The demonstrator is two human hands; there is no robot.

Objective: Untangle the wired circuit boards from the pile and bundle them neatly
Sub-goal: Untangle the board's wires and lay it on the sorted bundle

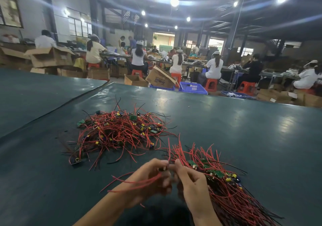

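Note:
A tangled pile [120, 131] of small green circuit boards with red and black wires lies on the dark green table [226, 121], ahead and to the left. A straighter bundle [224, 182] of wired boards lies at the right, its wires running toward the near edge. My left hand [149, 178] and my right hand [190, 182] meet in front of me, fingertips together. Both pinch one small wired board [163, 169] between them. Its red wires [132, 182] trail out to the left past my left hand.
A seam in the table cover [73, 100] runs diagonally at the left. Beyond the far edge stand blue crates [192, 87], cardboard boxes [162, 79] and red stools, with several seated people working at long benches.

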